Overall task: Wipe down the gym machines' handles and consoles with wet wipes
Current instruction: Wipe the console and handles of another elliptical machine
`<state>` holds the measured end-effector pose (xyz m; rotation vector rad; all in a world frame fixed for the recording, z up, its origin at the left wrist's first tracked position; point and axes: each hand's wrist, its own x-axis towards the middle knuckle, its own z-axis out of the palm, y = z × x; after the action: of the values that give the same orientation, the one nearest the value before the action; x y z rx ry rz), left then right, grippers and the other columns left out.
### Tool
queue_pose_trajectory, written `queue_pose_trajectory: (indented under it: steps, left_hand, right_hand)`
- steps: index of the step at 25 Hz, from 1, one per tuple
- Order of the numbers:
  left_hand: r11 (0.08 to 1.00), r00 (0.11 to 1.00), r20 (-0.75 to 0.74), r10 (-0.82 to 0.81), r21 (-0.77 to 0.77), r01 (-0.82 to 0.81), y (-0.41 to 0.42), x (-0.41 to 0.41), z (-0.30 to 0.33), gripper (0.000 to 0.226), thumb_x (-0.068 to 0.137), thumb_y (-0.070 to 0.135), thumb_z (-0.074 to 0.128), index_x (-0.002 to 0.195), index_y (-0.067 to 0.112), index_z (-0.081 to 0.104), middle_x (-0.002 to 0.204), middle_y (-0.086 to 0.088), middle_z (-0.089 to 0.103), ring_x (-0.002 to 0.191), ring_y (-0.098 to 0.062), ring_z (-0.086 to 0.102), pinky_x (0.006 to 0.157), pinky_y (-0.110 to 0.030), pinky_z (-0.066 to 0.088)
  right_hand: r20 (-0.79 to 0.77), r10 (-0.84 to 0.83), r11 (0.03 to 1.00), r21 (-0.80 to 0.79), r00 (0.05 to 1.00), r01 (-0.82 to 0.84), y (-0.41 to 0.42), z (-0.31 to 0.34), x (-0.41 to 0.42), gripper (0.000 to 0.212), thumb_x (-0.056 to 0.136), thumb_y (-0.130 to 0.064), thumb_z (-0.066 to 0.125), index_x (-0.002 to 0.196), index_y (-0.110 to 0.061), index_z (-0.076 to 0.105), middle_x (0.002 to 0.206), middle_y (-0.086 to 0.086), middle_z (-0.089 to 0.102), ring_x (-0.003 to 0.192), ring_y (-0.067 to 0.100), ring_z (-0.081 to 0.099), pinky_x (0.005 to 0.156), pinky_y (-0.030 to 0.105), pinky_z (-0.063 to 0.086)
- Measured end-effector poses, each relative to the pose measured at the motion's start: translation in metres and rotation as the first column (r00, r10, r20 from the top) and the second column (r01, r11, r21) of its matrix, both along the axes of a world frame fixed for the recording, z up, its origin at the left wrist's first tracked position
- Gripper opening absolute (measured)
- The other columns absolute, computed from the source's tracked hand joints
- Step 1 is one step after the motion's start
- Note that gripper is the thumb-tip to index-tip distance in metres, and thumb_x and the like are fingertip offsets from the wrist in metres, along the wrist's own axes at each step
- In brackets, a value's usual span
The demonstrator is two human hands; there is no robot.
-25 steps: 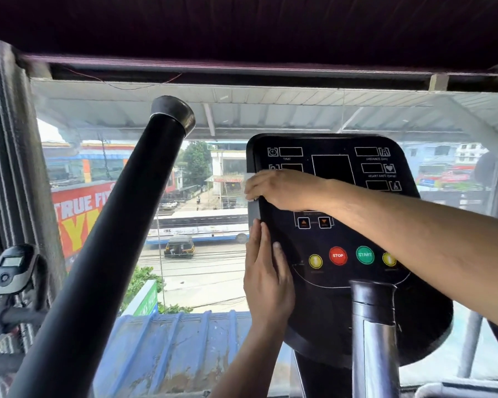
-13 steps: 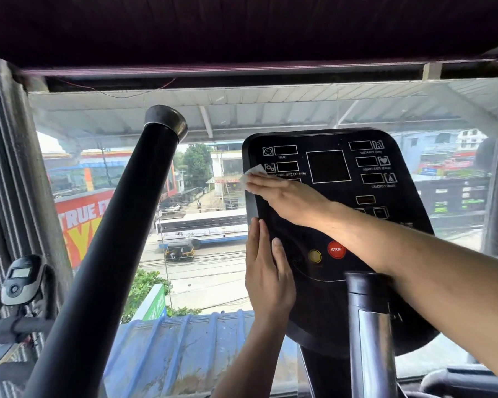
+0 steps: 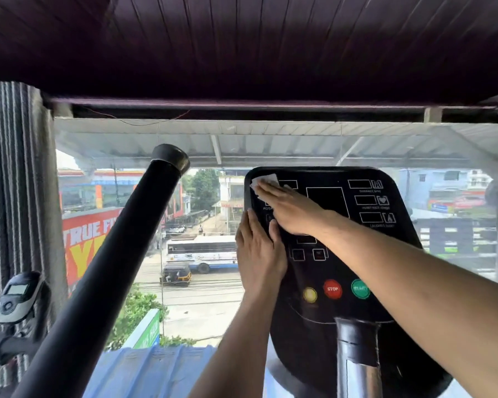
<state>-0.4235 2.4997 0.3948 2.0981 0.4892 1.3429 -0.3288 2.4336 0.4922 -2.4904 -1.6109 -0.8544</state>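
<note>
The console (image 3: 357,254) of this gym machine is being wiped: the right hand (image 3: 292,209), fingers straight and flat, presses a wet wipe (image 3: 263,179) against the panel's upper left corner. The left hand (image 3: 259,254), fingers extended, braces the console's left edge. Most of the panel seems still to need wiping, so the next stroke probably calls for sweeping the wipe across the displays and down toward the buttons (image 3: 332,289).

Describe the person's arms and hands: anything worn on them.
Both arms are bare as far as the picture shows: no sleeves, gloves, watch or bands visible. The left hand and right hand show no rings, as far as can be seen. Nails look short and unpainted.
</note>
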Motion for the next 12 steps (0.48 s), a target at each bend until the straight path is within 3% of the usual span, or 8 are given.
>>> queue_pose_trajectory:
  steps: [3, 8, 12]
  left_hand:
    - [0.999, 0.998, -0.053, -0.029, 0.020, 0.030, 0.006, 0.008, -0.005, 0.065, 0.111, 0.048, 0.020, 0.167, 0.019, 0.007, 0.174, 0.002, 0.008, 0.160, -0.014, 0.008, 0.129, -0.031, 0.006]
    - [0.997, 0.997, -0.022, -0.072, 0.014, 0.072, 0.008, 0.005, -0.006, 0.060, 0.111, 0.037, 0.020, 0.167, 0.020, 0.006, 0.174, 0.006, 0.005, 0.159, -0.007, 0.001, 0.129, -0.029, 0.001]
    - [0.996, 0.996, 0.010, -0.090, -0.003, 0.090, 0.007, 0.005, -0.007, 0.058, 0.112, 0.035, 0.019, 0.167, 0.020, 0.009, 0.174, 0.007, 0.007, 0.158, -0.004, 0.001, 0.128, -0.025, -0.001]
  right_hand:
    - [-0.006, -0.010, 1.000, 0.009, 1.000, 0.010, -0.006, 0.000, 0.014, 0.063, 0.109, -0.025, 0.027, 0.161, -0.030, -0.008, 0.167, -0.013, -0.019, 0.153, 0.004, -0.017, 0.126, 0.037, -0.011]
    - [-0.037, -0.048, 0.994, 0.095, 0.998, 0.052, 0.018, 0.000, 0.020, 0.067, 0.104, -0.050, 0.018, 0.160, -0.028, -0.012, 0.167, -0.009, -0.020, 0.154, 0.008, -0.020, 0.126, 0.046, -0.011]
    - [0.150, 0.079, 0.928, 0.350, 0.985, -0.128, 0.005, -0.033, 0.025, 0.069, 0.093, -0.042, 0.025, 0.157, -0.020, 0.038, 0.165, -0.001, 0.033, 0.154, 0.015, 0.025, 0.128, 0.050, 0.006]
